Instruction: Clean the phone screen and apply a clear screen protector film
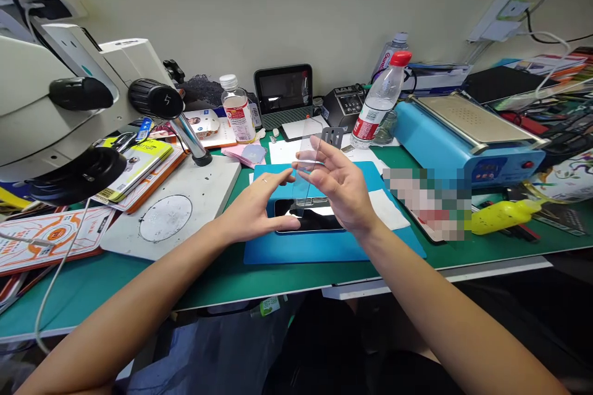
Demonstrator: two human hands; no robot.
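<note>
My right hand [345,188] pinches a clear screen protector [303,188] by its edge and holds it tilted up. My left hand [259,207] is to the left of the sheet, thumb and fingers apart; whether a fingertip touches the sheet, I cannot tell. Below both hands a phone [312,222] with a dark, reflective screen lies flat on a blue mat [287,252], partly covered by my right hand. A white cloth or paper [389,210] rests on the mat to the right. Behind my right fingers shows a dark slotted piece [332,136].
A microscope [60,117] on a pale base [208,197] stands at the left. At the back are a small bottle [238,110], a display device [285,89] and a red-capped water bottle [380,102]. A blue heating machine [463,142] and a yellow bottle [503,217] are on the right.
</note>
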